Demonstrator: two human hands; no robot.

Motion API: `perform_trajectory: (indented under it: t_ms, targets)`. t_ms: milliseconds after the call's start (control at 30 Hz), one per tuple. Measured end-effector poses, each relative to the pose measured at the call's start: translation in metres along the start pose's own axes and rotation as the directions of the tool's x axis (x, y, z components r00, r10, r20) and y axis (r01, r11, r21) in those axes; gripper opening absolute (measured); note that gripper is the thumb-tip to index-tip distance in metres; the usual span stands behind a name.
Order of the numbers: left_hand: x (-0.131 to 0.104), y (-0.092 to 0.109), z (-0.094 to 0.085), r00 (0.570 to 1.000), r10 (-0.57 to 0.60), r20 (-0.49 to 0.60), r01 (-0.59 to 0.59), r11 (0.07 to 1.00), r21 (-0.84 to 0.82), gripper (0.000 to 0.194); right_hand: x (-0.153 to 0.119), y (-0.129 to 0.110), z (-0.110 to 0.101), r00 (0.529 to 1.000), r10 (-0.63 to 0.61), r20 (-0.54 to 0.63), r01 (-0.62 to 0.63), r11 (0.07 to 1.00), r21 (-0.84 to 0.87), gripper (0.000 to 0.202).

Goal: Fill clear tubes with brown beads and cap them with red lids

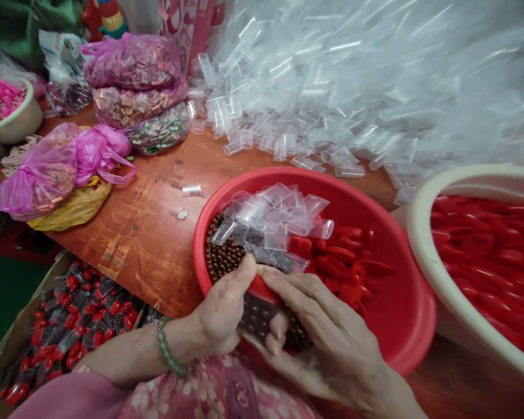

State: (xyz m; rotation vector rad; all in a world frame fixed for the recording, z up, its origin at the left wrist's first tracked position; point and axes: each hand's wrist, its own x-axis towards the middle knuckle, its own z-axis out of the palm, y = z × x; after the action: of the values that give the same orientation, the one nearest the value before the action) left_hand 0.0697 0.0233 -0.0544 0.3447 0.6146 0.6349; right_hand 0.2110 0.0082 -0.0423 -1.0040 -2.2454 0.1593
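Note:
Over the near edge of a red plastic bowl (402,314), my left hand (220,308) and my right hand (327,337) meet around a clear plastic tube (257,320) with a red cap (263,290). Dark brown beads show through the tube wall. My left thumb presses by the capped end, and my right fingers wrap over the cap and the side. Part of the tube is hidden by my fingers. In the bowl lie brown beads (220,259), a heap of clear tube pieces (273,212) and loose red plastic parts (338,262).
A cream tub (421,215) of red parts stands at right. Behind the bowl spreads a large pile of clear tubes (332,87). Pink bags (131,61) of small pieces sit at back left. Below the table edge, a carton (9,349) holds many red-capped tubes (82,314).

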Motion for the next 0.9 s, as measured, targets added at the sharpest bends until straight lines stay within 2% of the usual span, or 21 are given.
perform_trajectory:
  t_ms: [167, 300, 400, 467, 533, 633, 767, 900]
  targets:
    - [-0.009, 0.004, 0.000, 0.999, -0.027, 0.017, 0.027, 0.999, 0.017, 0.067, 0.001, -0.001, 0.001, 0.997, 0.065, 0.036, -0.066, 0.998, 0.013, 0.063]
    - [-0.008, -0.001, -0.004, 0.996, -0.045, -0.072, 0.045, 0.999, -0.003, 0.068, 0.003, -0.002, 0.007, 0.993, 0.092, 0.076, -0.092, 0.996, -0.012, 0.063]
    - [-0.004, -0.006, -0.006, 0.993, 0.002, -0.114, -0.002, 1.000, -0.003, 0.067, 0.004, -0.003, 0.014, 0.990, 0.127, 0.067, -0.125, 0.992, -0.028, 0.062]
    - [-0.001, -0.008, -0.006, 0.995, 0.055, -0.087, -0.056, 0.998, -0.002, 0.068, 0.004, -0.003, 0.016, 0.989, 0.138, 0.060, -0.137, 0.990, -0.017, 0.062]
    - [-0.001, -0.007, -0.005, 0.995, 0.095, -0.016, -0.095, 0.995, 0.019, 0.072, 0.003, -0.004, 0.016, 0.990, 0.133, 0.040, -0.133, 0.991, -0.005, 0.063]
    - [-0.004, -0.003, -0.004, 0.991, 0.104, 0.089, -0.112, 0.990, 0.090, 0.076, 0.000, -0.004, 0.011, 0.993, 0.116, 0.003, -0.116, 0.993, -0.010, 0.061]
    - [-0.008, 0.006, -0.002, 0.987, 0.081, 0.140, -0.105, 0.980, 0.170, 0.075, -0.004, -0.008, 0.007, 0.993, 0.108, -0.038, -0.110, 0.991, -0.073, 0.061]
    - [-0.014, 0.012, -0.004, 0.988, 0.096, 0.119, -0.130, 0.934, 0.333, 0.076, -0.012, -0.020, 0.017, 0.987, 0.116, -0.108, -0.128, 0.986, -0.108, 0.065]
